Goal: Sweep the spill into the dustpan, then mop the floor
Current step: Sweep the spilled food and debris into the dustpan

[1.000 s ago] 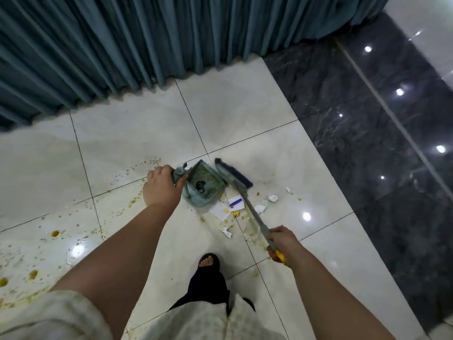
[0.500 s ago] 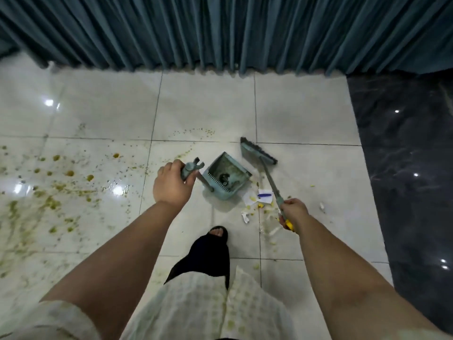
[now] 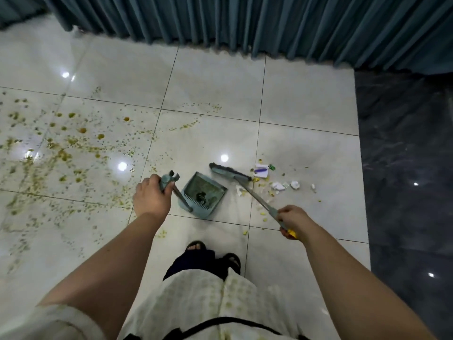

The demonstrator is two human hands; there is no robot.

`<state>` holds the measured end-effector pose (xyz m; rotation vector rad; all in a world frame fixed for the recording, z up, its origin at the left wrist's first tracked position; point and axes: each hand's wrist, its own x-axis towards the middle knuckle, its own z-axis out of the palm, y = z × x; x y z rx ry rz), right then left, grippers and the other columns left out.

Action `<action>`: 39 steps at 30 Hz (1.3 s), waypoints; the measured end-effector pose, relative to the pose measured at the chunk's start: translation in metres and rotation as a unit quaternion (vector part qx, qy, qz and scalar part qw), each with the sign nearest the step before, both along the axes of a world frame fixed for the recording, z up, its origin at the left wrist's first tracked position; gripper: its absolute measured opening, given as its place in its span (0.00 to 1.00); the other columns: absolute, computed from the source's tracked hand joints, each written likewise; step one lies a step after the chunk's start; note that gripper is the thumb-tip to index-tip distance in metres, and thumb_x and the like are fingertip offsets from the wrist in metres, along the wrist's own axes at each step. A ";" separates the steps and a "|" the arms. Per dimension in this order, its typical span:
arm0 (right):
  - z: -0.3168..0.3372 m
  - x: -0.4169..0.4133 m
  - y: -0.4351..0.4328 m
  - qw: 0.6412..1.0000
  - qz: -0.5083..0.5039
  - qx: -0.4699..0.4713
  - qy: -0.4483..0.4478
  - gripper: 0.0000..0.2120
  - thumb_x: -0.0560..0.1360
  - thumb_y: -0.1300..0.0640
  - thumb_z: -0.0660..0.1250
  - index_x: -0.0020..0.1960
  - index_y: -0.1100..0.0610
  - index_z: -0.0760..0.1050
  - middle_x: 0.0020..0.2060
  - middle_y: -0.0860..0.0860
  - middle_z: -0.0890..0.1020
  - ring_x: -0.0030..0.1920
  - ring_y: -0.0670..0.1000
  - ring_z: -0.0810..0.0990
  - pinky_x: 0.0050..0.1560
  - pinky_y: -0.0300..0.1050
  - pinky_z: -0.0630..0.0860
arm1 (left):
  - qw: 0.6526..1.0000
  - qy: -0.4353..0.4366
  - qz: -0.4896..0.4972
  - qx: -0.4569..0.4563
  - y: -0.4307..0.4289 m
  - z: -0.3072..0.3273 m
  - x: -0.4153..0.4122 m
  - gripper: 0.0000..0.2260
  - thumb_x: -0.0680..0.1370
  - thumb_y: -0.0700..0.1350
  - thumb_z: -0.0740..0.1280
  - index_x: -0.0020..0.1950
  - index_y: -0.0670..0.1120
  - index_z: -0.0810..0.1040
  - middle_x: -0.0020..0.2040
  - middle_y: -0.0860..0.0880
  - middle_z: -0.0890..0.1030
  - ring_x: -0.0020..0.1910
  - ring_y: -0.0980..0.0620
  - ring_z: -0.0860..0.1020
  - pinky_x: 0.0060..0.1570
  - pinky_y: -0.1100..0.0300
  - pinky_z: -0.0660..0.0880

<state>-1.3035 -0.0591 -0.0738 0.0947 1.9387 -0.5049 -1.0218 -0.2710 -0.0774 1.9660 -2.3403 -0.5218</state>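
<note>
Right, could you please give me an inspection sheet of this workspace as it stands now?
Surface: glossy white tile floor; yellow-green spill spattered across its left part.
Job's things: teal dustpan on the floor, dark debris inside; broom, its head at the dustpan's far right corner; no mop seen.
Clutter: crumpled paper scraps, a white card with a purple mark and yellow bits, right of the broom head.
Hands: left hand grips the dustpan's handle; right hand grips the broom's handle near its yellow end.
Cables: nothing seen.
Surroundings: teal curtain along the far edge; dark marble floor on the right.
</note>
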 end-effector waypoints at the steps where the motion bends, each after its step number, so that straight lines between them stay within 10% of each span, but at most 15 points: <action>1: 0.005 0.000 0.002 1.000 -0.002 -0.008 0.009 0.08 0.77 0.64 0.62 0.55 0.58 0.74 0.41 0.62 0.75 0.28 0.54 0.71 0.27 0.41 0.70 | 1.000 -0.007 -0.003 0.002 0.005 -0.001 0.005 0.16 0.78 0.57 0.63 0.52 0.43 0.73 0.50 0.43 0.77 0.52 0.41 0.72 0.46 0.48 0.72; 23: -0.057 0.123 0.026 0.998 0.032 0.031 0.034 0.05 0.77 0.58 0.64 0.51 0.59 0.73 0.37 0.61 0.76 0.27 0.55 0.73 0.27 0.43 0.72 | 0.997 0.031 -0.058 0.028 -0.011 -0.019 0.047 0.16 0.76 0.58 0.65 0.50 0.46 0.73 0.49 0.46 0.77 0.51 0.43 0.74 0.45 0.50 0.73; 39: 0.003 0.087 0.013 0.950 -0.293 -0.089 0.064 0.10 0.78 0.66 0.62 0.56 0.57 0.74 0.38 0.61 0.76 0.28 0.53 0.72 0.23 0.38 0.68 | 0.977 0.097 -0.190 0.012 -0.035 0.013 -0.053 0.14 0.76 0.57 0.66 0.50 0.46 0.74 0.48 0.47 0.77 0.50 0.44 0.74 0.45 0.50 0.73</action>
